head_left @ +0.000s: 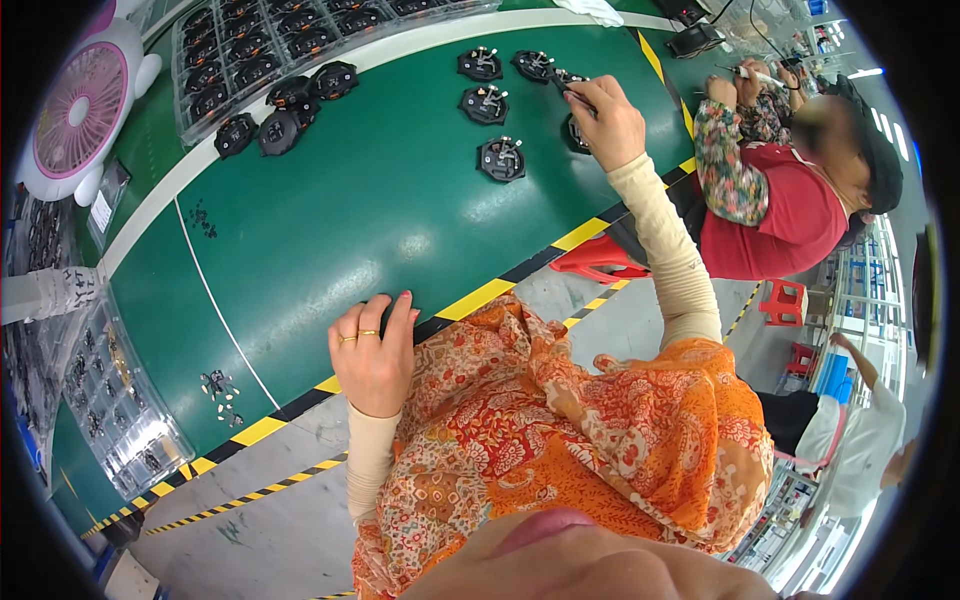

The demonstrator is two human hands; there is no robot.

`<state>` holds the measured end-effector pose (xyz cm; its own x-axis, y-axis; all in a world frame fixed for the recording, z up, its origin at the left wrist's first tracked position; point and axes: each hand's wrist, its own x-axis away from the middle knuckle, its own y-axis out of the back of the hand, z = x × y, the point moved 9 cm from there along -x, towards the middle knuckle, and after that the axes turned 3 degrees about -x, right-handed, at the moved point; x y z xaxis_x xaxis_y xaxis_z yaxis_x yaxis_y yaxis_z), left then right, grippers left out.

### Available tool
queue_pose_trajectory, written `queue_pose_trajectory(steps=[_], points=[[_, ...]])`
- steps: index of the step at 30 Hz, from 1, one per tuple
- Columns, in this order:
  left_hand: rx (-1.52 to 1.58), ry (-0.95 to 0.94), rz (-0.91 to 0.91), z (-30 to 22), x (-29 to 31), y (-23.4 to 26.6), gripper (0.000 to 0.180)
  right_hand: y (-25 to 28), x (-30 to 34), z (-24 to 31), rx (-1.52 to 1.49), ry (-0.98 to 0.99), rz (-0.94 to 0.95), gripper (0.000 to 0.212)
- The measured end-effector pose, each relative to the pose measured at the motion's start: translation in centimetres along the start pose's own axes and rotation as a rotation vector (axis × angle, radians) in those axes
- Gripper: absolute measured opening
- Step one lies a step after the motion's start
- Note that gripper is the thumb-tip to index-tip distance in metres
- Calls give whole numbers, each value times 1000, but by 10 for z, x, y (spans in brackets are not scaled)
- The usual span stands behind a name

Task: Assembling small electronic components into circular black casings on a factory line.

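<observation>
My right hand [608, 122] reaches over the far right of the green table, its fingers pinched round a small dark piece I cannot make out. Just beyond the fingertips lies a round black part with metal pieces [533, 66]. Another black part [579, 134] is half hidden below that hand. To its left, three similar black parts stand apart from each other, the nearest one [500, 159] with metal prongs upward. My left hand [375, 355] rests on the table's near edge, fingers loosely bent and apart, with nothing seen in it.
Black housings [279, 132] cluster at the far left, beside a clear tray [240, 50] of more. Small black pieces [203, 218] and metal bits [220, 393] lie on the left. A pink-and-white fan [85, 105] stands there. A co-worker in red [770, 210] sits at right.
</observation>
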<state>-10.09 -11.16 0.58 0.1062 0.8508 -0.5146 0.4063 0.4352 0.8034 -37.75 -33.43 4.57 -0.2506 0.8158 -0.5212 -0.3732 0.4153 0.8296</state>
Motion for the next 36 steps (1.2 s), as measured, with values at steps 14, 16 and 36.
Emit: queue_pose_trajectory(steps=[14,16,36], points=[[45,12,40,3,-1,8,25,-18,23,124,-291,334,129,29],[92,-52,1,-2,8,12,27,-25,36,175,-392,429,257,29],[-482,705,-331,110,123,125,23,-112,75,440,-785,1001,562,20]])
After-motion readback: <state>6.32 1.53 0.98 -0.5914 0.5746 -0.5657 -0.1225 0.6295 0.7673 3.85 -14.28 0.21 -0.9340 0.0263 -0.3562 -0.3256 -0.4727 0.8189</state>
